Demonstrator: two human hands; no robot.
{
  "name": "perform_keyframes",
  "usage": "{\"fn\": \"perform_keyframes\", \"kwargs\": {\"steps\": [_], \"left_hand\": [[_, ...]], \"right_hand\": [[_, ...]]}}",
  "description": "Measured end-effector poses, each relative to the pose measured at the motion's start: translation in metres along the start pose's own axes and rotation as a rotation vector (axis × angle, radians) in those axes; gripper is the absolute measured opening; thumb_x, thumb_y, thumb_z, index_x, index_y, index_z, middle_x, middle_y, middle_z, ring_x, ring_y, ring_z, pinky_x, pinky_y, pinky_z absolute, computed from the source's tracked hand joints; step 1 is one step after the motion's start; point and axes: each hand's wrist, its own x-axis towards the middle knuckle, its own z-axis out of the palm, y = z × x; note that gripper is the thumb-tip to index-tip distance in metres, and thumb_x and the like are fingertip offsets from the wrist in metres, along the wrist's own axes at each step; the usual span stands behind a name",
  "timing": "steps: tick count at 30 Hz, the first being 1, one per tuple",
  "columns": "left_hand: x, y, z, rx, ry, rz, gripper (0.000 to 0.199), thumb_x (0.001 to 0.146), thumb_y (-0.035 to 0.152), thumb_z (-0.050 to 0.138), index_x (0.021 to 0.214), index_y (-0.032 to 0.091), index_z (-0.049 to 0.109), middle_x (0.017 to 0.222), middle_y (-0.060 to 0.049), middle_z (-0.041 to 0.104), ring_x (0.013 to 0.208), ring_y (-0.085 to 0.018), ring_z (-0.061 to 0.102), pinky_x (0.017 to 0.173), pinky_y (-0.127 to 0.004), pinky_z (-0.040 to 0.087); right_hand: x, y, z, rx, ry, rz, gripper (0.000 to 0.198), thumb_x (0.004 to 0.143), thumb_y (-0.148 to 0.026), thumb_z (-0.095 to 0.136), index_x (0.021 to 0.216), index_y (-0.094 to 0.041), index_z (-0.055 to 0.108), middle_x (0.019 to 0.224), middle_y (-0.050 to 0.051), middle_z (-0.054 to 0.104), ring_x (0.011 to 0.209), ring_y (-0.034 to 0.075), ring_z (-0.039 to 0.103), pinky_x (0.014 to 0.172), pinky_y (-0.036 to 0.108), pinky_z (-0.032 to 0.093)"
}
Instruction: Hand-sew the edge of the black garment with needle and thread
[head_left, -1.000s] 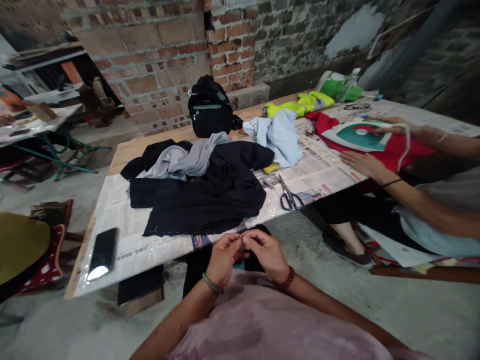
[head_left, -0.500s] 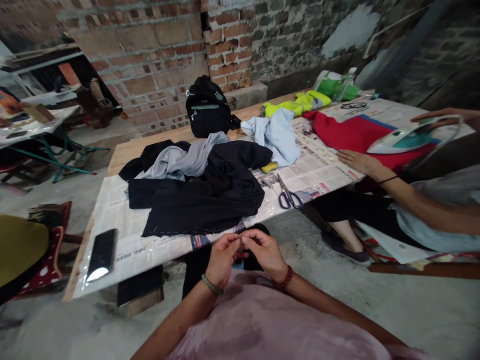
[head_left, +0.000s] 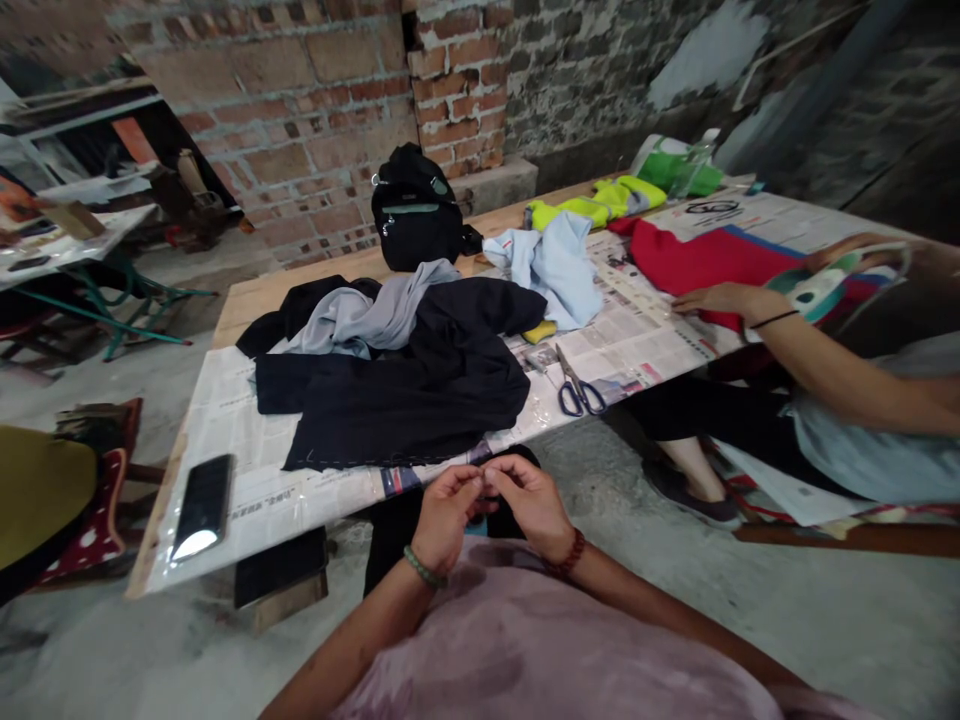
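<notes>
Just off the table's near edge, above my lap, my left hand [head_left: 442, 515] and my right hand [head_left: 534, 505] meet with thumbs and fingers pinched together. Whatever sits between the fingertips is too small to make out. The dark garment [head_left: 405, 390] lies just beyond them on the newspaper-covered table [head_left: 300, 505], with a line of light stitches along its near edge. A light grey cloth [head_left: 367, 315] is bundled on top of it. To the right of the garment rest dark-handled scissors [head_left: 576, 385], blades pointing away from me.
A phone [head_left: 204, 507] lies at the table's left corner. Behind the garments stands a black backpack [head_left: 417, 210]. Pale blue cloth [head_left: 551, 270] and a yellow-green garment [head_left: 596, 203] lie farther right. At right, a co-worker's hands work an iron [head_left: 821, 288] on red cloth [head_left: 697, 255].
The co-worker's iron and hands have shifted on the red cloth, and the iron is now partly behind the forearm. My own hands stay pinched together in nearly the same place.
</notes>
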Motion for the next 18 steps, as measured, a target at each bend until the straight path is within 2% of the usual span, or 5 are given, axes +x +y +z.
{"fn": "perform_keyframes", "kwargs": {"steps": [7,18], "left_hand": [[0.0012,-0.0027,-0.0026,0.021,-0.01,-0.012,0.02,0.065,0.025,0.066,0.078,0.012,0.058,0.07,-0.003,0.062,0.061,-0.012,0.059,0.06,-0.026,0.049],[0.0019,-0.0051,-0.0036,0.011,-0.011,-0.011,0.018,0.065,0.025,0.066,0.078,0.013,0.059,0.07,-0.003,0.063,0.063,-0.012,0.059,0.06,-0.026,0.048]], "right_hand": [[0.0008,-0.0001,0.0016,0.026,0.002,0.049,0.015,0.069,-0.031,0.059,0.07,-0.016,0.06,0.064,0.0,0.058,0.06,0.011,0.052,0.058,0.023,0.044],[0.0023,0.0058,0.0009,0.005,0.013,0.026,0.014,0.07,-0.03,0.058,0.069,-0.017,0.059,0.065,0.0,0.058,0.061,0.011,0.052,0.058,0.022,0.043]]}}
